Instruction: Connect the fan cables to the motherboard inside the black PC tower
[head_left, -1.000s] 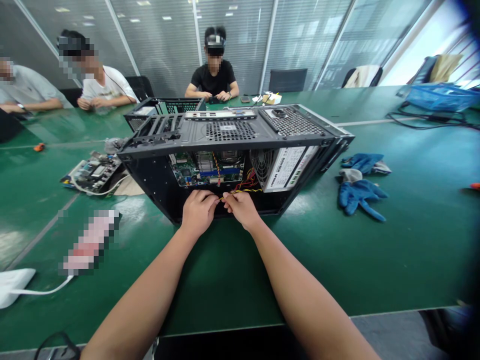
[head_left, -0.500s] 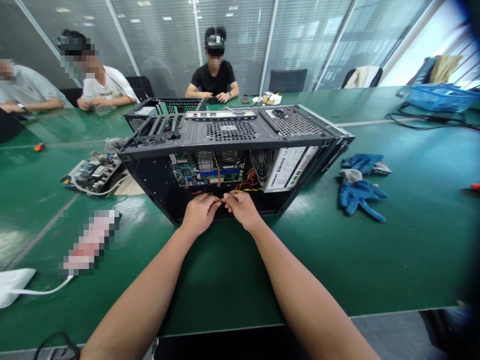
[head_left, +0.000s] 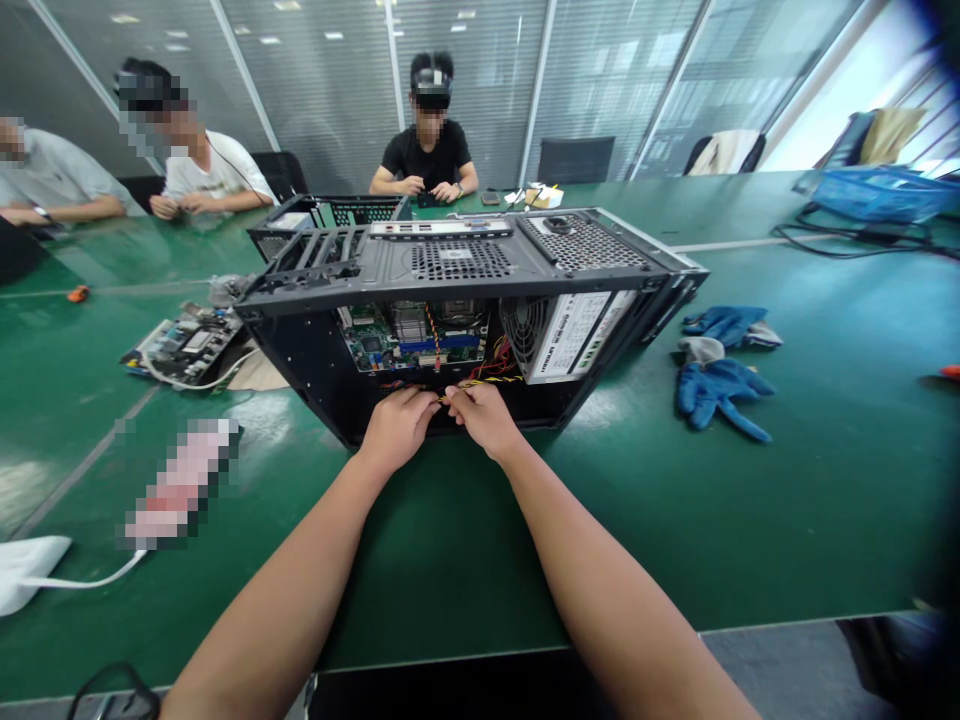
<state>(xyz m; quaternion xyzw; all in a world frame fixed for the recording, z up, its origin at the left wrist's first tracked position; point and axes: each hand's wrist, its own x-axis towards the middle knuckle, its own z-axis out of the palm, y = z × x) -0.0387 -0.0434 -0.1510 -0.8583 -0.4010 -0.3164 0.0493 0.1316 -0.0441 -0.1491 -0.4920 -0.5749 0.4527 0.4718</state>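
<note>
A black computer case (head_left: 450, 265) lies on its side on the green table (head_left: 787, 500), its open side facing me. Inside are a motherboard (head_left: 409, 340), a power supply (head_left: 574, 335) and a bundle of yellow, red and black wires (head_left: 491, 375). My left hand (head_left: 397, 425) and my right hand (head_left: 484, 418) meet at the case's lower front edge. Both are closed in a pinch on the yellow and black wires between them.
Blue work gloves (head_left: 720, 385) lie right of the case. A loose circuit board (head_left: 187, 345) and a second case (head_left: 330, 212) sit at the left and behind. Three other people sit at the far side. A white device with a cable (head_left: 26, 575) lies near left.
My left hand has slid slightly forward into the case opening. Otherwise both hands stay pinched on the wires at the same spot.
</note>
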